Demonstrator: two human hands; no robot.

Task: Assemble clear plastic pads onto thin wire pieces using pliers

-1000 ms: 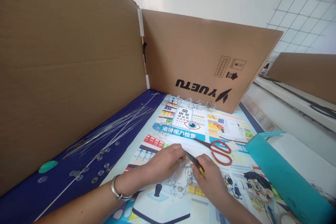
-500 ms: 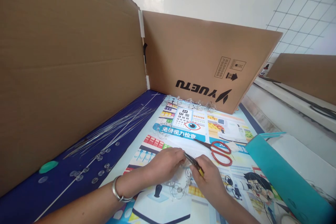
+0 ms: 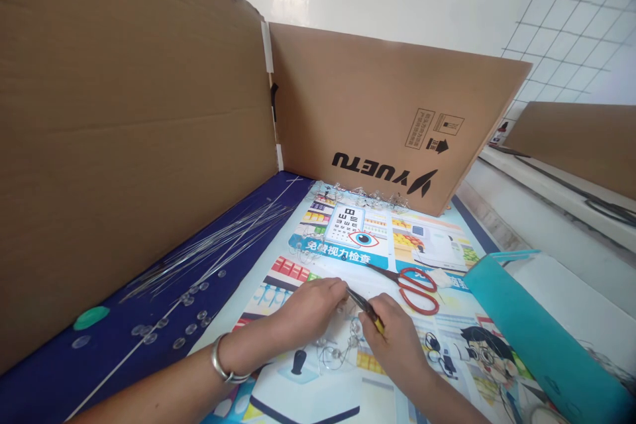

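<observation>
My right hand [image 3: 395, 338] is wrapped around a pair of pliers [image 3: 365, 306] with dark jaws and yellow on the handle. The plier tips meet the fingertips of my left hand [image 3: 315, 308], which pinches part of a thin wire piece strung with clear beads [image 3: 336, 354]. Its loops hang down between my hands over the printed sheet. Where the jaws grip the wire is too small to make out. Red-handled scissors [image 3: 418, 290] lie just beyond my right hand, blades pointing left.
Cut wires [image 3: 213, 245] and loose clear beads [image 3: 191, 328] lie on the blue surface at left, near a green oval piece [image 3: 91, 318]. Cardboard panels [image 3: 377, 99] stand behind and at left. More beaded wire pieces [image 3: 368, 197] rest along the back. A teal box [image 3: 541, 338] is at right.
Both hands and the pliers hold almost the same place. The hanging beaded wire has shifted slightly, its lower loop now a little higher.
</observation>
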